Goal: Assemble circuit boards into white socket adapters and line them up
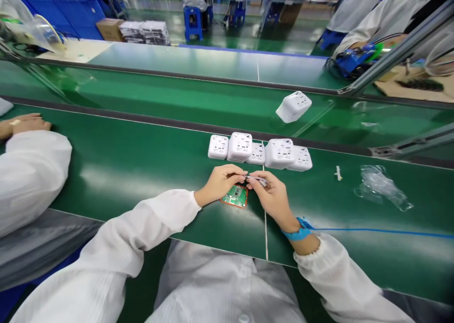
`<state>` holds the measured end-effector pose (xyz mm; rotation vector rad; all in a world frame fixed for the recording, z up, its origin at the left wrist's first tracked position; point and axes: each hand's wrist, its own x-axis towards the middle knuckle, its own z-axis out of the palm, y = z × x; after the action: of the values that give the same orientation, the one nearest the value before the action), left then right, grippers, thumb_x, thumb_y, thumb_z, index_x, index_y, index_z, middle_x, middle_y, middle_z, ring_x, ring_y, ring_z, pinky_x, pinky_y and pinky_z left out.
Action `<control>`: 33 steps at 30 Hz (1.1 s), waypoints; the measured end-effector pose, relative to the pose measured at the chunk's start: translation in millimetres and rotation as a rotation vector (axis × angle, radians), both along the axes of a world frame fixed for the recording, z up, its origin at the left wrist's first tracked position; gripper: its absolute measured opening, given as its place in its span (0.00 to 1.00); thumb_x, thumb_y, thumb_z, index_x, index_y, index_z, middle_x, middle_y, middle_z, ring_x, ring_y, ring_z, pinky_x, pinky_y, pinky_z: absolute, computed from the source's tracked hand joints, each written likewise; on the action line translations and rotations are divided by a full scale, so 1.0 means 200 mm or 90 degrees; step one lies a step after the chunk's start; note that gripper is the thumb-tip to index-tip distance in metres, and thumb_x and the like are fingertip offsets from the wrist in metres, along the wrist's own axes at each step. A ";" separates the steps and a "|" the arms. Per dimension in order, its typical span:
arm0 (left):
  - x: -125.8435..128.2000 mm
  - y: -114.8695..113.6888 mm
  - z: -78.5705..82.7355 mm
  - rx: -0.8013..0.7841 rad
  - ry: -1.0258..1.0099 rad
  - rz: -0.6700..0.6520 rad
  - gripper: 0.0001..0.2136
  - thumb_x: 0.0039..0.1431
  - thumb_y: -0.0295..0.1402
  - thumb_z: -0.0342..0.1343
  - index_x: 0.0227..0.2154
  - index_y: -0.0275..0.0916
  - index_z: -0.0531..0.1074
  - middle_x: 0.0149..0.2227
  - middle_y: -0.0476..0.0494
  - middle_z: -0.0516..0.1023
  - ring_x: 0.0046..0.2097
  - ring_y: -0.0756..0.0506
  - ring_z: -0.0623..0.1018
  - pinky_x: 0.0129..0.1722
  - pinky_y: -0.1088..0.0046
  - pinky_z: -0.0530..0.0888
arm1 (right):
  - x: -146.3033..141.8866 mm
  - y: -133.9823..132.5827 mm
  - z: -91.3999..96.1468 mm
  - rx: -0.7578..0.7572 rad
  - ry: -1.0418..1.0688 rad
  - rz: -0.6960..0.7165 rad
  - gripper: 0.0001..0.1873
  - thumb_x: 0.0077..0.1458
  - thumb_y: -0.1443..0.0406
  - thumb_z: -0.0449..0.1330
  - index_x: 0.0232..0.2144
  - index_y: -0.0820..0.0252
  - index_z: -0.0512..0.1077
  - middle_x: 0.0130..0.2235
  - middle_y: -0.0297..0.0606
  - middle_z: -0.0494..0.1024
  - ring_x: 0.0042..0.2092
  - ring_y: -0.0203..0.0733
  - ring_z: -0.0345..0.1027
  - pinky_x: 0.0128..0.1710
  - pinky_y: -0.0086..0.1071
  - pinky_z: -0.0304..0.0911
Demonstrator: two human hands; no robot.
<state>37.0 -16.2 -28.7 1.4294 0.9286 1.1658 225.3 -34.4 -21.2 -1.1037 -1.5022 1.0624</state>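
In the head view, the person's left hand (220, 185) and right hand (273, 201) meet in a narrow pinch over a green conveyor belt (142, 171), both holding a small grey-white cable strip (257, 180). A green circuit board (235, 196) with an orange edge lies just below the fingers. Beyond it, white plug adapters (260, 152) sit in a tight row, and another white adapter (293, 107) rests farther off. A blue wrist strap (300, 231) circles the right wrist. To the right lies a crumpled clear plastic bag (379, 187). At far left, a co-worker's hand (26, 124) rests on the belt.
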 end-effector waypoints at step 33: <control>0.03 -0.02 0.04 -0.051 0.107 0.018 0.06 0.55 0.22 0.58 0.33 0.35 0.79 0.30 0.48 0.83 0.33 0.48 0.82 0.36 0.76 0.77 | -0.02 0.02 0.03 0.245 -0.194 0.036 0.09 0.66 0.65 0.57 0.33 0.55 0.74 0.34 0.39 0.79 0.35 0.44 0.73 0.36 0.37 0.68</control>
<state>42.6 -20.8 -21.5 1.4700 1.1023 1.0287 221.6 -30.3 -15.1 -0.9807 -1.8944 0.6202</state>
